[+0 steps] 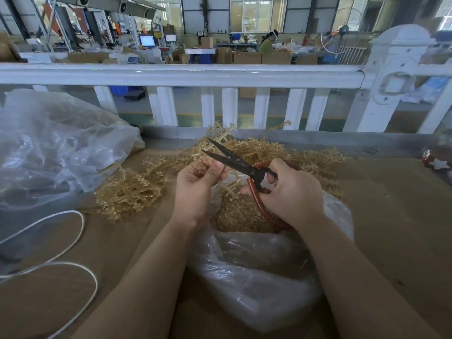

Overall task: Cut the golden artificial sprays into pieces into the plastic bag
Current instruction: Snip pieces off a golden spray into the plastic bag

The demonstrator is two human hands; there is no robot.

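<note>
Head view: my left hand [195, 177] pinches a spray piece [226, 185]; my right hand [291, 189] grips the scissors [234, 161], blades parted toward 10 o'clock. Plastic bag [256, 272] mouth directly beneath, at 6 o'clock.

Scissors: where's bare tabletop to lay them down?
Bare table right of the plastic bag, below the star ornament. Crowded: sprays ahead and left, white cord and big bag far left.

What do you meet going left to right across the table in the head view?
White cord → big clear bag → left hand → scissors → right hand → star ornament.
</note>
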